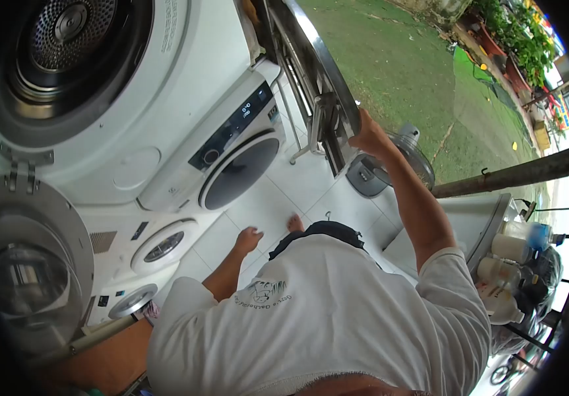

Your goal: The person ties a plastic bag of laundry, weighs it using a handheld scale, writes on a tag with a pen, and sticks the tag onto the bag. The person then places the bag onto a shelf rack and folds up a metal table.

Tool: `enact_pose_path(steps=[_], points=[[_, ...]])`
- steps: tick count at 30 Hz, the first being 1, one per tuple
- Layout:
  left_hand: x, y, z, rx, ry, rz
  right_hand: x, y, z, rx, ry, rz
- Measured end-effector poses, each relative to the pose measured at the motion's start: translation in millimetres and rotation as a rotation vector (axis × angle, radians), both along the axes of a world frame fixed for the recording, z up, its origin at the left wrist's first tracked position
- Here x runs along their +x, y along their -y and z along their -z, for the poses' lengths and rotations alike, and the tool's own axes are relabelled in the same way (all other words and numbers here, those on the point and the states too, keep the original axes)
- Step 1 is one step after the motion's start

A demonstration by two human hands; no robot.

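Note:
My right hand [367, 136] reaches forward and grips the lower end of a shiny metal panel [324, 49] with folded legs under it, like a folding table tipped on its side. My left hand [250, 239] hangs low over the tiled floor with its fingers curled; no object shows in it. To the left of that hand is a white front-loading washing machine [185, 185] with a lit display and its round door shut. Above it sits a white dryer [185, 86], whose door [40, 264] is swung open on an empty-looking metal drum [70, 33].
More white front-loaders [163, 249] line the left side. A grey lidded bin [367, 177] stands beyond my right hand. Right of me is a white cabinet-like unit [452, 224] beside several plastic jugs [501, 303]. Past the white tiles [284, 191] lies green ground [396, 59] with potted plants [522, 39].

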State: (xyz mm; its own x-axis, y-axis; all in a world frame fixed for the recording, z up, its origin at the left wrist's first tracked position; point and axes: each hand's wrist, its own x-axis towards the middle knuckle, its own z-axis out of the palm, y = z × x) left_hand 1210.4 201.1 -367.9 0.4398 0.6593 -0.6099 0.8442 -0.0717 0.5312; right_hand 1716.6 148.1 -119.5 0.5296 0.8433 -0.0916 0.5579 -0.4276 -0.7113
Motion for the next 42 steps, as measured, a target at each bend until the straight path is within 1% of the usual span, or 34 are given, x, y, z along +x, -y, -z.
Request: enact_pose_path(steps=[1, 3, 5, 6, 7, 8, 10, 11, 12, 14, 16, 17, 18, 19, 20, 21, 22, 23, 24, 26, 27, 28, 30, 31, 33, 35, 36, 37, 38, 39, 40, 41, 42], points=[[35, -28, -9, 0.031, 0.101, 0.035, 12, -16, 1, -0.011, 0.007, -0.023], [102, -72, -40, 0.064, 0.190, 0.087, 28, -38, 6, -0.020, 0.008, -0.041], [159, -105, -65, 0.048, 0.266, 0.112, 40, -58, 9, -0.014, -0.007, -0.098], [186, -117, -77, 0.017, 0.306, 0.109, 44, -63, -1, -0.059, -0.060, -0.098], [207, -130, -67, -0.016, 0.340, 0.131, 46, -70, -13, -0.146, -0.090, -0.087], [228, -144, -55, -0.037, 0.379, 0.156, 57, -75, 4, -0.047, -0.041, -0.143], [275, -161, -63, -0.146, 0.416, 0.123, 68, -85, -21, -0.171, -0.056, -0.164], [296, -167, -63, -0.188, 0.432, 0.111, 78, -89, -19, -0.153, -0.076, -0.192], [319, -175, -63, -0.221, 0.464, 0.081, 93, -92, -13, -0.114, -0.039, -0.239], [360, -189, -66, -0.198, 0.436, 0.084, 125, -107, -9, -0.072, -0.005, -0.281], [396, -202, -69, -0.221, 0.483, 0.104, 154, -121, -11, -0.137, -0.081, -0.305], [417, -212, -73, -0.248, 0.511, 0.096, 172, -132, -13, -0.127, -0.066, -0.312], [433, -221, -77, -0.169, 0.504, 0.085, 190, -145, -13, -0.121, -0.071, -0.338], [447, -232, -82, -0.038, 0.531, 0.047, 206, -157, -12, -0.117, -0.080, -0.364], [458, -241, -88, 0.090, 0.551, 0.011, 221, -171, -12, -0.103, -0.030, -0.396], [472, -249, -95, 0.122, 0.705, -0.264, 236, -182, -14, -0.091, -0.027, -0.402], [483, -261, -103, 0.343, 0.740, -0.317, 252, -194, -18, -0.102, -0.051, -0.413], [495, -273, -129, 0.568, 0.774, -0.369, 264, -205, -24, -0.112, -0.070, -0.425], [510, -287, -161, 0.656, 0.791, -0.379, 277, -218, -25, -0.126, -0.050, -0.442], [551, -329, -204, 0.747, 0.942, -0.401, 299, -238, -32, -0.147, 0.010, -0.440], [574, -360, -215, 0.663, 1.022, -0.441, 308, -246, -34, -0.185, 0.053, -0.424], [602, -400, -217, 0.585, 1.206, -0.483, 318, -253, -34, -0.175, 0.066, -0.429], [655, -480, -244, 0.664, 1.238, -0.557, 336, -270, -24, -0.134, 0.053, -0.424], [677, -522, -263, 0.745, 1.192, -0.578, 334, -272, -40, -0.210, 0.049, -0.380], [715, -612, -297, 0.854, 1.057, -0.604, 336, -275, -34, -0.241, 0.011, -0.358], [742, -721, -320, 0.967, 0.896, -0.538, 328, -276, -33, -0.184, 0.036, -0.264], [747, -770, -338, 1.006, 0.780, -0.469, 325, -276, -43, -0.190, 0.015, -0.232], [751, -805, -361, 1.048, 0.675, -0.430, 330, -277, -29, -0.179, 0.077, -0.231], [755, -856, -370, 1.095, 0.681, -0.387, 331, -278, -25, -0.148, 0.085, -0.223], [753, -879, -399, 1.119, 0.609, -0.350, 331, -280, -28, -0.116, 0.098, -0.213], [756, -919, -414, 1.188, 0.598, -0.310, 330, -282, -28, -0.113, 0.097, -0.200], [758, -941, -437, 1.159, 0.572, -0.311, 330, -285, -31, -0.108, 0.098, -0.188], [760, -967, -458, 1.194, 0.551, -0.256, 329, -291, -39, -0.137, 0.077, -0.164]])
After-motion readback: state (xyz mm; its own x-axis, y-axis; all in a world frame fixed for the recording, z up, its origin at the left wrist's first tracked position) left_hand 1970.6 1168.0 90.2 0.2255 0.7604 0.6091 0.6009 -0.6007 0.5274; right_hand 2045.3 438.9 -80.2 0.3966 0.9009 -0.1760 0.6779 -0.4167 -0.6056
